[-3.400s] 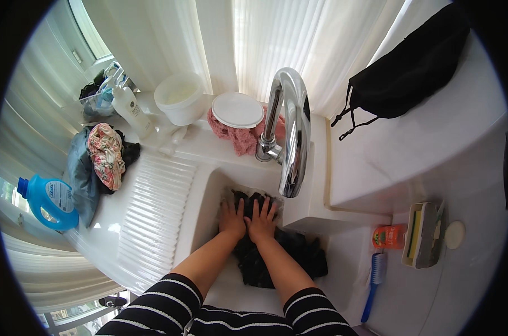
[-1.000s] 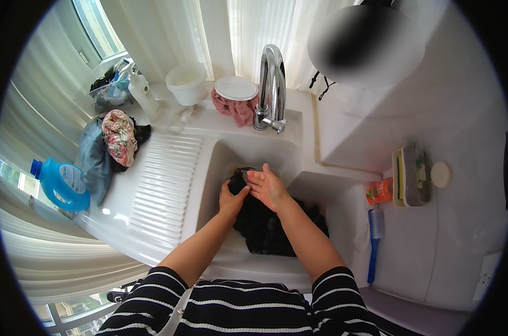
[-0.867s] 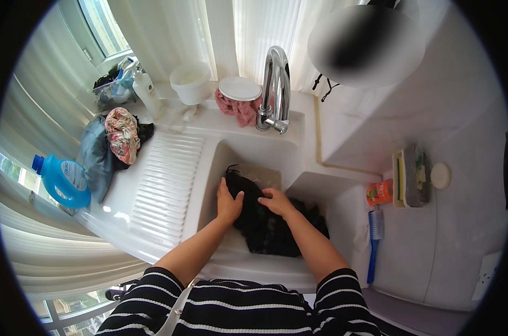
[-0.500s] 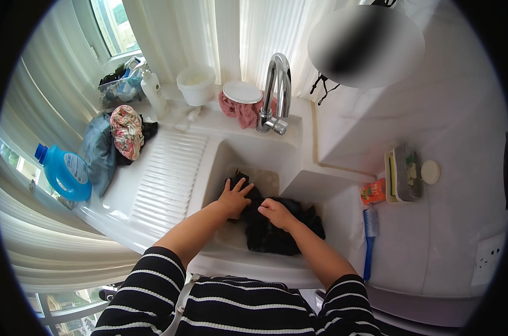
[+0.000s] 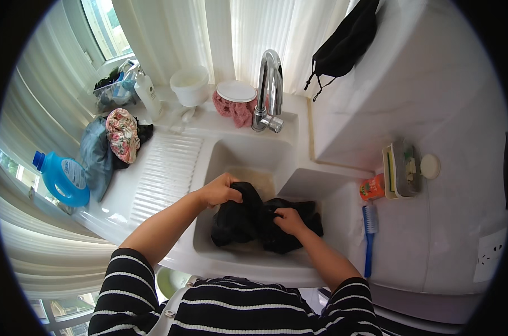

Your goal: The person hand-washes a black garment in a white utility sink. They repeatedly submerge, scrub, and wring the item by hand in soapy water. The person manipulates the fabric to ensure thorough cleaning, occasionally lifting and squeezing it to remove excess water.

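A black garment lies bunched in the white sink basin, its exact kind unclear. My left hand grips its upper left part and holds that part raised, so the cloth hangs down toward the basin floor. My right hand is closed on the cloth farther right, where the rest lies in a heap. Cloudy, brownish water or residue shows on the basin floor behind the garment. The fingertips of both hands are partly hidden by the fabric.
Left of the basin is a ribbed washboard, with folded clothes and a blue detergent bottle beyond. The chrome faucet rises behind. To the right lie a blue brush, an orange container and a soap box.
My left hand was spread flat on the cloth; now it has closed on it and lifted it up and left. My right hand has moved slightly right and down, still gripping the garment.
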`<move>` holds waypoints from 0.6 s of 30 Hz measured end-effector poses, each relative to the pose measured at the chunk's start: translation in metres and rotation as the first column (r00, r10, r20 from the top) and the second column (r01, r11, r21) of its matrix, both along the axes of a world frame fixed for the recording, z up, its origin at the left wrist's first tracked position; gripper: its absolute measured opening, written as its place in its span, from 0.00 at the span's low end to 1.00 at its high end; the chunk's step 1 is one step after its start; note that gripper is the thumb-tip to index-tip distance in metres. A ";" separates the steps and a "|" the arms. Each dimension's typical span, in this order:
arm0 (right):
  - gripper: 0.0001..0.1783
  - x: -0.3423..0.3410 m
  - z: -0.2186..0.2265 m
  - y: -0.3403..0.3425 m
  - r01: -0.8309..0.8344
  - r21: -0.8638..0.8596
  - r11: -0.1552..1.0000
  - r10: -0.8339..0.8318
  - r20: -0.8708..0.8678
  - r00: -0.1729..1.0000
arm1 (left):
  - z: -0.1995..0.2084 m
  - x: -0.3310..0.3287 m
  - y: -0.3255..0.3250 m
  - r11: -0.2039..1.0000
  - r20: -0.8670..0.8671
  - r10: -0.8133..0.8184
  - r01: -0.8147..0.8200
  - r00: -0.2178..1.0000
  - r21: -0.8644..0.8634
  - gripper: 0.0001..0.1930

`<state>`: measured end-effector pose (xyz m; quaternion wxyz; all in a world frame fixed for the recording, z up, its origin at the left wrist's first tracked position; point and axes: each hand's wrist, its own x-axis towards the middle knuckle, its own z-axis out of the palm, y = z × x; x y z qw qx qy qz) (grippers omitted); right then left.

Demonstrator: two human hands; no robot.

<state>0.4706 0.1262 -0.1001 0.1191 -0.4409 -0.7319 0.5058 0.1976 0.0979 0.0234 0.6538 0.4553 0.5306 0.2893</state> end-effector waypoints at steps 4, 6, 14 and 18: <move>0.06 0.030 0.029 0.032 0.054 -0.421 0.905 -0.150 -0.198 0.969 | 0.011 -0.019 -0.006 0.983 0.201 0.114 -0.082 0.973 -0.163 0.14; 0.06 0.038 0.049 0.060 0.001 -0.538 0.843 -0.138 -0.214 0.967 | -0.001 -0.027 -0.007 0.971 0.119 0.039 -0.010 0.992 -0.238 0.18; 0.27 -0.028 0.023 0.018 -0.276 0.359 0.892 0.278 0.048 0.959 | -0.054 -0.006 0.004 0.962 -0.270 -0.114 0.039 0.956 -0.269 0.27; 0.29 -0.033 -0.017 -0.003 -0.135 0.015 0.991 0.131 0.173 0.976 | 0.015 0.010 0.008 0.962 -0.219 -0.142 0.082 0.965 -0.259 0.24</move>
